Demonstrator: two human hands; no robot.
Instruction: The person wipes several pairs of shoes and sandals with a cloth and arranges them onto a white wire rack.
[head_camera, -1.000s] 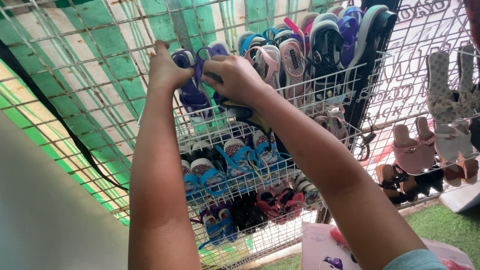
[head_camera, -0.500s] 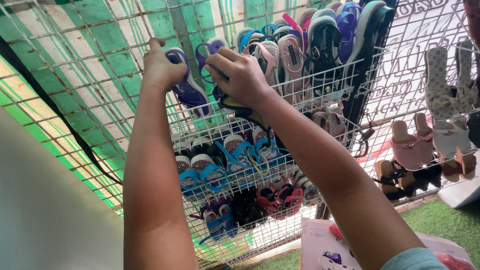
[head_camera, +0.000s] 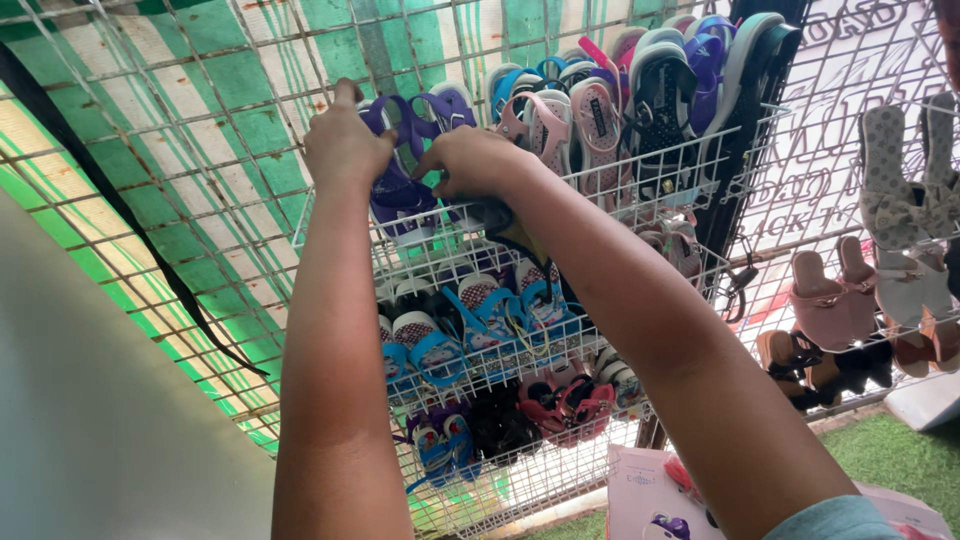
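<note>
The purple sandals (head_camera: 400, 160) had come together again in the top wire basket (head_camera: 640, 170), hands closer than half a second back. The left hand (head_camera: 343, 148) clutched one; the right hand (head_camera: 472, 160) pinched its mate, knuckles bent.

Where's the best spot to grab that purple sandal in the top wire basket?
Probably the purple sandal's strap loop, from above: it sticks up over the top wire basket's rim, while the sole sits wedged inside. The left hand and right hand already grip there.
</note>
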